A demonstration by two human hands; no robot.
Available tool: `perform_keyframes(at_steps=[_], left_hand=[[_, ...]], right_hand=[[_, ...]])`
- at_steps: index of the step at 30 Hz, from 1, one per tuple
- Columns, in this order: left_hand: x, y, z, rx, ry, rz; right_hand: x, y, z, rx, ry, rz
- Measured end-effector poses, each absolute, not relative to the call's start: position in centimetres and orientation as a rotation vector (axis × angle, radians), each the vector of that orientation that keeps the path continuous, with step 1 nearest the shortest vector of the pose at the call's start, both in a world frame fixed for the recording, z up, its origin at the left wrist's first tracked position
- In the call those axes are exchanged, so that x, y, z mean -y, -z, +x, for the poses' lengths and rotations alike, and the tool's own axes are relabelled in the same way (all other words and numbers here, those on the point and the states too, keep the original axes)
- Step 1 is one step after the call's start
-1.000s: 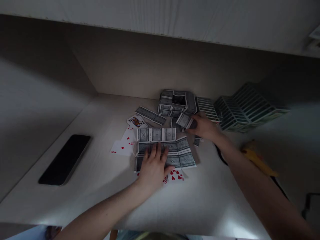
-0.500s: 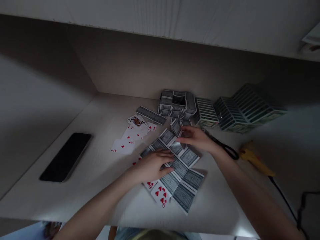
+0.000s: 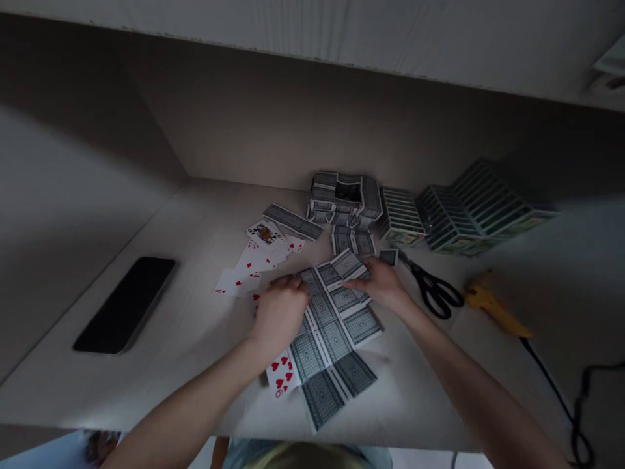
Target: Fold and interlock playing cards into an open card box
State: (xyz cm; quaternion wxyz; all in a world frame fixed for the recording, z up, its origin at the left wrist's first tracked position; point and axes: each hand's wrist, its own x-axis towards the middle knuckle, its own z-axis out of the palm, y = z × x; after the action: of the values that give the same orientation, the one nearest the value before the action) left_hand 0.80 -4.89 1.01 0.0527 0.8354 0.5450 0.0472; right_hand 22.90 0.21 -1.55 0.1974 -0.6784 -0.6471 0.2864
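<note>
A flat sheet of joined playing cards [image 3: 334,335], patterned backs up, lies at the middle of the desk. My left hand [image 3: 283,312] has its fingers curled at the sheet's left edge. At the upper right of the sheet, my right hand [image 3: 383,283] pinches a folded card piece [image 3: 347,267]. A heart card [image 3: 282,372] shows beneath the sheet at its lower left. Behind the sheet stands a box-like structure of cards [image 3: 346,198], with a small folded card piece [image 3: 352,241] in front of it. Loose face-up cards [image 3: 254,257] lie to the left.
A black phone [image 3: 124,306] lies at the left. Black scissors [image 3: 434,290] and a yellow glue gun [image 3: 495,306] with a cord are at the right. Stacked ribbed card blocks [image 3: 481,212] stand at the back right. A shelf edge [image 3: 312,58] crosses overhead.
The sheet has turned and shifted left. My left hand has moved from its top to its left edge and curled. My right hand has moved slightly right, uncovering the small folded piece.
</note>
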Motion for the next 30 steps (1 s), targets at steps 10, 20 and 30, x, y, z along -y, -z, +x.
perform_keyframes(at_steps=[10, 20, 30], left_hand=[[6.2, 0.7, 1.9, -1.580, -0.087, 2.560], [3.2, 1.9, 0.2, -1.304, -0.263, 2.540], [3.1, 1.5, 0.2, -1.316, -0.317, 2.563]], right_hand=[[1.4, 1.4, 24.1, 1.647, -0.954, -1.931], [-0.1, 1.5, 24.7, 1.655, -0.880, -1.673], [-1.2, 2.0, 25.2, 1.650, -0.960, -1.680]])
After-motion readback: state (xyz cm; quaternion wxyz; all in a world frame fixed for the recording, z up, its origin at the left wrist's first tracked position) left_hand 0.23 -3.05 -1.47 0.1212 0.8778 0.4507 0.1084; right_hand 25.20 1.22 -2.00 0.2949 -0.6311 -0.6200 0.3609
